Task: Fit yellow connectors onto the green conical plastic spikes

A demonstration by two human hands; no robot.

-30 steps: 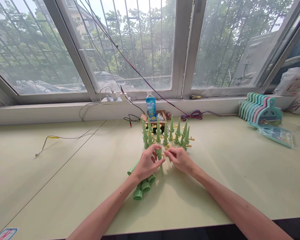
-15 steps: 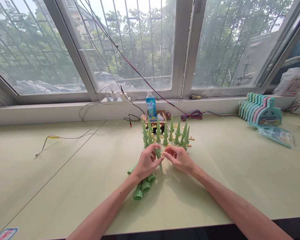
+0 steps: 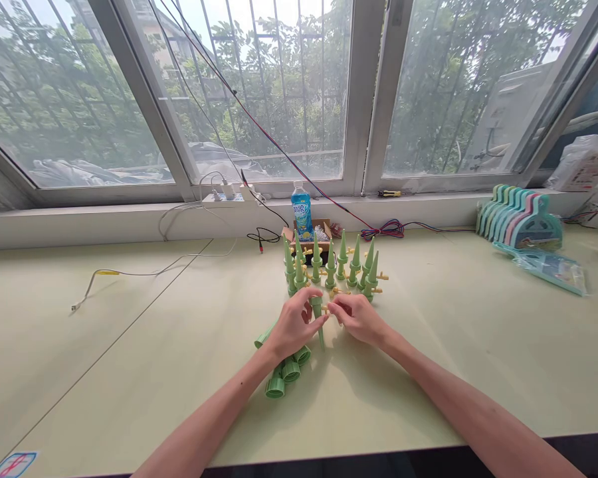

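Note:
My left hand (image 3: 298, 321) is closed around a green plastic plant watering spike (image 3: 317, 311), its pointed end down. At the spike's right side, my right hand (image 3: 357, 317) pinches a small yellow valve (image 3: 325, 309) that sticks out of it. Behind both hands, several green spikes (image 3: 355, 262) stand tip-up with yellow valves on their sides. A few loose yellow pieces (image 3: 335, 291) lie just beyond my fingers. Under and beside my left wrist are several green spikes (image 3: 290, 369) lying down, their ribbed caps facing me; my forearm partly covers them.
A blue-labelled bottle (image 3: 301, 214) stands in a small cardboard box (image 3: 323, 232) by the window. Coiled wires (image 3: 383, 229) lie at the back, a grey cable (image 3: 144, 273) on the left. Pastel paddle-shaped items (image 3: 521, 219) stand at the right, with a wrapped one (image 3: 545, 265) in front.
Both hands keep nearly the same place and grip. My right fingers have shifted very slightly to the right and down at the valve.

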